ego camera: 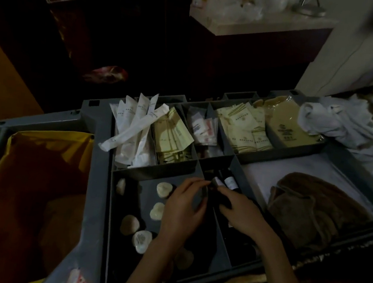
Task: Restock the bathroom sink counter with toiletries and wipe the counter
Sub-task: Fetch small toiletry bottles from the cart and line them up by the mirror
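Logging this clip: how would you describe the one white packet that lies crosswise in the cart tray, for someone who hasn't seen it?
Start at the grey cart tray, then its far left compartment, filled with long white packets standing on end. The crosswise packet lies slanted over them, its lower end poking out past the compartment's left wall, unlike any other.
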`<state>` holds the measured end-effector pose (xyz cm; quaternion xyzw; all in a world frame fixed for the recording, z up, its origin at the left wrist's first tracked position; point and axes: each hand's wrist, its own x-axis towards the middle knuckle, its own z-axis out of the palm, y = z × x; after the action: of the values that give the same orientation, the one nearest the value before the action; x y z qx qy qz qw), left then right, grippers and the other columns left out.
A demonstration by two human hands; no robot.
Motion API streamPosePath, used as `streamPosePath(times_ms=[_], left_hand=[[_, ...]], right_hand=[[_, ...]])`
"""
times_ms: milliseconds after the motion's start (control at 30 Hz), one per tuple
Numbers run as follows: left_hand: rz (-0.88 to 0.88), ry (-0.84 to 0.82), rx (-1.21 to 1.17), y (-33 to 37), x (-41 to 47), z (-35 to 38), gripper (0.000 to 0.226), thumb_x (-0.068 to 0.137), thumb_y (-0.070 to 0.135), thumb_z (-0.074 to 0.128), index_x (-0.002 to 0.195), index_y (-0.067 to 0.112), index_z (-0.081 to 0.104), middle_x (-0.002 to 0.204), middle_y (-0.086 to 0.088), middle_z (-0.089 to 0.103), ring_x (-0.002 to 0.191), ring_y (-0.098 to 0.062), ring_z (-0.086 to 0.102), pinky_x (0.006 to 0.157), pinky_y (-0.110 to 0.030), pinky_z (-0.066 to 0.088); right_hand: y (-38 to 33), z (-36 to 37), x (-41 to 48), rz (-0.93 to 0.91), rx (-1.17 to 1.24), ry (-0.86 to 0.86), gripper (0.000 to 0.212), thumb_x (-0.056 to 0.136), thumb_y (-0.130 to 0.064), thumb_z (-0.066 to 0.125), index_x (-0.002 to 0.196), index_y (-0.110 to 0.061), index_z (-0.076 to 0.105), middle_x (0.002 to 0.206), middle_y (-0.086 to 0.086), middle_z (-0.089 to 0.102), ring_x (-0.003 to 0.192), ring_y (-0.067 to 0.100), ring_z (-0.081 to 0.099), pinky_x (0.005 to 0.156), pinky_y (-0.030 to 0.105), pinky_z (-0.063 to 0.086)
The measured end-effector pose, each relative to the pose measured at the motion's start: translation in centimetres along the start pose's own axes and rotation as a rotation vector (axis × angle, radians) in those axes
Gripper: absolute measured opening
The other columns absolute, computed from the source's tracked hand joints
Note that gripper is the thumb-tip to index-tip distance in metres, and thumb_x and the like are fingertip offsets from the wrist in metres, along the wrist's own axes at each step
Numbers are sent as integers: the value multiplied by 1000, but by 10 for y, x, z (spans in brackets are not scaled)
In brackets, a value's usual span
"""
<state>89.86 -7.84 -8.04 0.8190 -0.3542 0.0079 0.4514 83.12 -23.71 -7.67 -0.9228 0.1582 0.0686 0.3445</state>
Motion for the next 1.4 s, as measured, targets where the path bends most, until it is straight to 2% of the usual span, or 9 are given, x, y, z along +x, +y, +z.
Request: streamPosePath(times_ms=[133, 233, 367, 500, 633, 800, 967, 1200, 1400], left_hand=[[8, 9, -57, 2, -3, -1, 36, 89, 22, 65, 125, 24, 58, 124, 7, 58, 110, -1, 52, 90, -7, 39], [12, -4, -98, 2, -3, -2, 42, 88, 27, 68, 127, 24, 57, 126, 9, 57, 113, -1, 52, 90, -15, 45], [-65, -18, -289, 11, -5, -8, 41, 86, 29, 70, 126, 25, 60, 123, 13, 60, 111, 3, 54, 89, -13, 45], [-95, -8, -413, 14, -5, -11, 33, 86, 26, 71, 118, 21, 66, 112, 11, 68, 103, -1, 62, 86, -18, 49], [-178, 47, -469, 18, -4, -15, 28, 84, 24, 73, 111, 27, 67, 100, 14, 71, 92, 2, 65, 80, -20, 53], [-320, 113, -529, 10, 0, -14, 25, 81, 25, 76, 105, 24, 70, 95, 11, 72, 89, -4, 67, 80, -30, 57], [-400, 168, -504, -1, 2, -9, 28, 79, 29, 78, 102, 22, 66, 95, 8, 71, 89, -7, 67, 80, -37, 57], [-414, 107, -487, 1, 2, -10, 22, 83, 27, 72, 96, 32, 55, 91, 13, 68, 83, 5, 65, 69, -10, 50], [-413, 119, -480, -3, 4, -8, 17, 90, 27, 65, 102, 15, 64, 88, 9, 68, 79, 1, 64, 64, -8, 46]], right_hand=[[-9, -10, -6, -42, 110, 129, 34, 94, -27, 58, 126, -34, 51, 121, -2, 63, 94, 17, 66, 81, 30, 54], [-19, -21, -12, -43, 339, 265, 19, 91, -31, 61, 108, -23, 61, 89, -4, 69, 85, 8, 65, 80, 28, 53], [-34, -29, -20, -3, 654, 335, 14, 86, -38, 61, 92, -28, 68, 87, -8, 72, 84, 3, 67, 71, 18, 52], [-47, -24, -21, -29, 657, 274, 25, 80, -47, 62, 92, -27, 72, 86, -6, 73, 86, 6, 68, 77, 23, 52], [-59, -16, -19, -123, 623, 268, 14, 91, -23, 60, 91, -34, 68, 81, -20, 72, 80, -6, 65, 70, 8, 47], [-55, -23, -8, -129, 705, 312, 22, 97, -14, 49, 96, -24, 69, 74, 2, 63, 70, 3, 61, 68, 12, 48], [-26, -25, 19, 21, 351, 424, 18, 95, -12, 55, 103, -21, 67, 89, 0, 67, 82, 10, 62, 71, 18, 47], [-16, 7, 39, 94, -131, 373, 38, 89, -13, 60, 126, -17, 56, 123, 7, 58, 109, 26, 58, 88, 33, 47], [-16, 14, 39, 144, -252, 283, 37, 89, -4, 53, 124, -13, 57, 116, 13, 63, 103, 31, 60, 79, 35, 49]])
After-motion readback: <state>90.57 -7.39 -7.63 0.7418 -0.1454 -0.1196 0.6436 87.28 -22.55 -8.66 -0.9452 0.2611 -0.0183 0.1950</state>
